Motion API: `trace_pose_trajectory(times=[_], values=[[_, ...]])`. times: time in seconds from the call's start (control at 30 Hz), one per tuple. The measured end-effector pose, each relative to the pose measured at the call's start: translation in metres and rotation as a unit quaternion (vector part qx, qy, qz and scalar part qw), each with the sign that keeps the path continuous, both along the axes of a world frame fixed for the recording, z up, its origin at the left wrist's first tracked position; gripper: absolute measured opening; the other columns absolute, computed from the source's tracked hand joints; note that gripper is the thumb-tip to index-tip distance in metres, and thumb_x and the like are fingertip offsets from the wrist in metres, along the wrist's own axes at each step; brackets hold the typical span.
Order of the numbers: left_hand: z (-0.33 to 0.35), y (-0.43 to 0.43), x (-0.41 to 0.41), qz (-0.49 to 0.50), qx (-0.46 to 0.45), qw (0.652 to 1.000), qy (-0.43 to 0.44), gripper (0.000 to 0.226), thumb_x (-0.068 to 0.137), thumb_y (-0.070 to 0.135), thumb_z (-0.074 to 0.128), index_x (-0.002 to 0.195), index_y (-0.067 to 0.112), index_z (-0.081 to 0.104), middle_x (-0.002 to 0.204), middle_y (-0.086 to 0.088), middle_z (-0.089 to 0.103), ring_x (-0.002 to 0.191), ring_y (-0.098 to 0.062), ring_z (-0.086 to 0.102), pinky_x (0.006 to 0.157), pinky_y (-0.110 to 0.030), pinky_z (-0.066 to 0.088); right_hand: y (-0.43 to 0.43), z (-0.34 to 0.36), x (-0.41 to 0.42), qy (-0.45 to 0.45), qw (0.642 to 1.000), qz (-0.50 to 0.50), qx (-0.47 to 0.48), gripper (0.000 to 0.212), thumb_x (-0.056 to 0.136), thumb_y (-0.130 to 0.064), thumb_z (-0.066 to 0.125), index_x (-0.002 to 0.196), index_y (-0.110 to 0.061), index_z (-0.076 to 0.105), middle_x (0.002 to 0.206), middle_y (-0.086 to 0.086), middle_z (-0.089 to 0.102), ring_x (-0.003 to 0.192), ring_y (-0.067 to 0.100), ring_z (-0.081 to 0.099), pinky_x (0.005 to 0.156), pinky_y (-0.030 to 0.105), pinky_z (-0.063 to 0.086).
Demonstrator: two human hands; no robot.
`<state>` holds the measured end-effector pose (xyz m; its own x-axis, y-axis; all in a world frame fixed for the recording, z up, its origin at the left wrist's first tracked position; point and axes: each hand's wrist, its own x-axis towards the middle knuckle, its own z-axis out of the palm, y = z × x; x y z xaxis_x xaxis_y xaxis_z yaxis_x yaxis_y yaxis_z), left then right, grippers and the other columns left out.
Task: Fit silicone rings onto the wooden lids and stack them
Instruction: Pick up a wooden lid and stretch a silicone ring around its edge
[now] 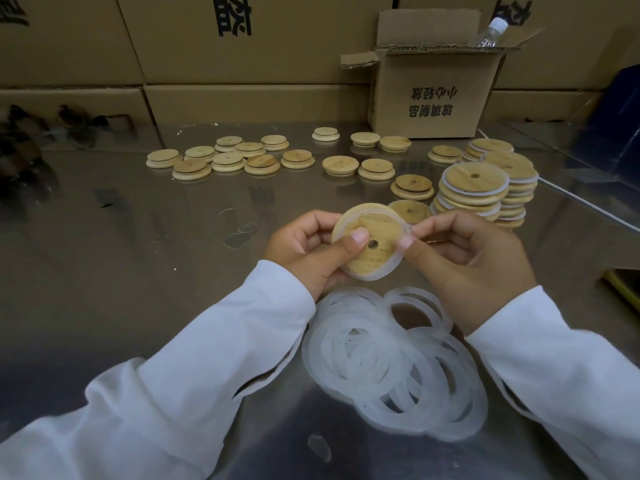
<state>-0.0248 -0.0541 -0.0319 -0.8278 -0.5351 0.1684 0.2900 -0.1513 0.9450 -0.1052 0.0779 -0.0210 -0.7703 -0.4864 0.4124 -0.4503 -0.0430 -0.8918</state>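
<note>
Cardboard boxes back a shiny metal surface (pixel 138 289). At centre frame, a wooden lid (pixel 363 261) is held tilted. The left hand (pixel 304 251) has its fingers clamped round the lid's left edge, thumb on its face. The right hand (pixel 464 251) pinches the silicone ring (pixel 384 274) at the right rim. Loose rings (pixel 408 344) lie directly below. Stacked ringed lids (pixel 474 188) stand at right, and bare lids (pixel 228 157) are scattered behind.
</note>
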Motion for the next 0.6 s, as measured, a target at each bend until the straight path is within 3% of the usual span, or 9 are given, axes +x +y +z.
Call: trace_pose_trajectory(times=[0.13, 0.27, 0.4, 0.47, 0.6], values=[[-0.0005, 0.002, -0.0001, 0.004, 0.004, 1.0, 0.0, 0.028, 0.053, 0.02, 0.07, 0.079, 0.01, 0.063, 0.074, -0.006, 0.07, 0.068, -0.018, 0.067, 0.065, -0.032, 0.058, -0.0015, -0.0034, 0.0, 0.026, 0.999, -0.042, 0.005, 0.012, 0.076, -0.017, 0.068, 0.071, -0.026, 0.063, 0.071, -0.01, 0.068, 0.066, 0.003, 0.064, 0.064, 0.014, 0.052], [-0.0025, 0.0, -0.0002, -0.01, -0.047, 0.998, -0.038, 0.021, 0.065, 0.01, 0.076, 0.084, 0.015, 0.068, 0.083, -0.009, 0.07, 0.08, -0.025, 0.067, 0.078, -0.041, 0.056, 0.0002, -0.002, -0.0002, 0.059, 0.997, -0.042, 0.019, 0.014, 0.076, -0.019, 0.067, 0.07, -0.03, 0.062, 0.071, -0.012, 0.068, 0.071, 0.004, 0.064, 0.068, 0.02, 0.054], [-0.0023, -0.0026, 0.0011, -0.001, -0.106, 0.993, -0.043, 0.012, 0.072, 0.011, 0.072, 0.08, 0.019, 0.068, 0.073, 0.002, 0.07, 0.071, -0.014, 0.066, 0.067, -0.028, 0.055, 0.0002, -0.0019, 0.0006, 0.086, 0.995, -0.025, 0.052, 0.015, 0.076, -0.018, 0.068, 0.07, -0.03, 0.063, 0.075, -0.011, 0.068, 0.076, 0.008, 0.065, 0.076, 0.028, 0.053], [0.0, -0.0043, 0.0015, -0.001, -0.126, 0.991, -0.04, 0.011, 0.074, 0.01, 0.066, 0.081, 0.018, 0.066, 0.071, 0.004, 0.069, 0.068, -0.01, 0.065, 0.061, -0.022, 0.053, 0.0007, -0.0003, -0.0015, 0.071, 0.996, -0.018, 0.055, 0.017, 0.077, -0.018, 0.068, 0.069, -0.031, 0.063, 0.072, -0.01, 0.068, 0.074, 0.007, 0.064, 0.073, 0.023, 0.052], [0.0057, -0.0069, 0.0017, -0.009, -0.146, 0.989, -0.034, 0.013, 0.078, 0.003, 0.063, 0.084, 0.015, 0.065, 0.074, 0.001, 0.068, 0.069, -0.009, 0.064, 0.064, -0.022, 0.056, 0.0025, 0.0039, -0.0052, 0.051, 0.997, -0.012, 0.064, 0.017, 0.076, -0.021, 0.069, 0.064, -0.032, 0.063, 0.071, -0.016, 0.067, 0.064, -0.001, 0.06, 0.06, 0.007, 0.046]])
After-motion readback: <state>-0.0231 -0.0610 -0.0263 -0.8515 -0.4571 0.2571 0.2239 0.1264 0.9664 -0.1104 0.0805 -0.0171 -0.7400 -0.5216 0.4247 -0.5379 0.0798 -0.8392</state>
